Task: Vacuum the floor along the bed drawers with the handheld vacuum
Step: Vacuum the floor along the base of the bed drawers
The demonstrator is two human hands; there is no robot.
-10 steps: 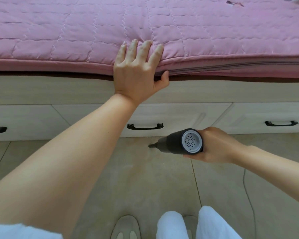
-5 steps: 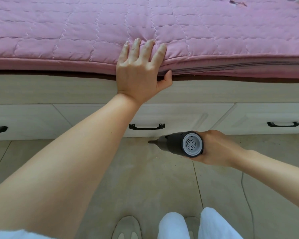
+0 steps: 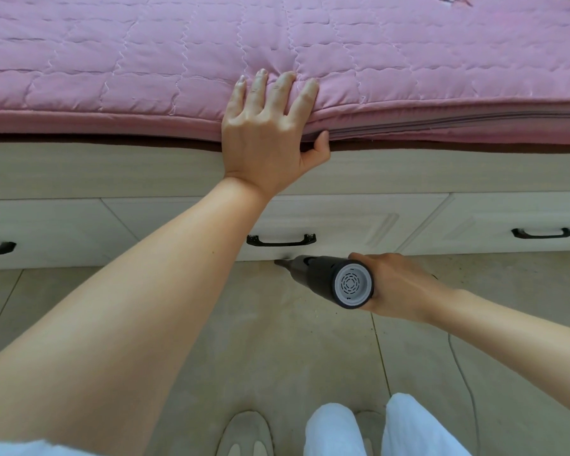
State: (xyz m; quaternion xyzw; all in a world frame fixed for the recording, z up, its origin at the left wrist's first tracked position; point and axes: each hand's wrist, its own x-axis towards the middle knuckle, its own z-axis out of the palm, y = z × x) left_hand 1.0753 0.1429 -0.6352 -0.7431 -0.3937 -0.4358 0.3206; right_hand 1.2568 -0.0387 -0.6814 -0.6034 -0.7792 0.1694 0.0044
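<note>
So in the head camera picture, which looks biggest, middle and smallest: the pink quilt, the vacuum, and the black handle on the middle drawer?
1. Pink quilt, biggest by far.
2. Vacuum, held in the right hand.
3. Middle drawer handle, smallest; it sits farther from the camera, though, so it's close.

Left arm outstretched, left hand [image 3: 267,139] flat with fingers spread, thumb hooked under, right hand [image 3: 399,286] wrapped in a grip, wrist bent

Dark handheld vacuum [image 3: 323,278], nozzle at middle bed drawer [image 3: 326,225] base, above tiled floor [image 3: 260,340]
</note>
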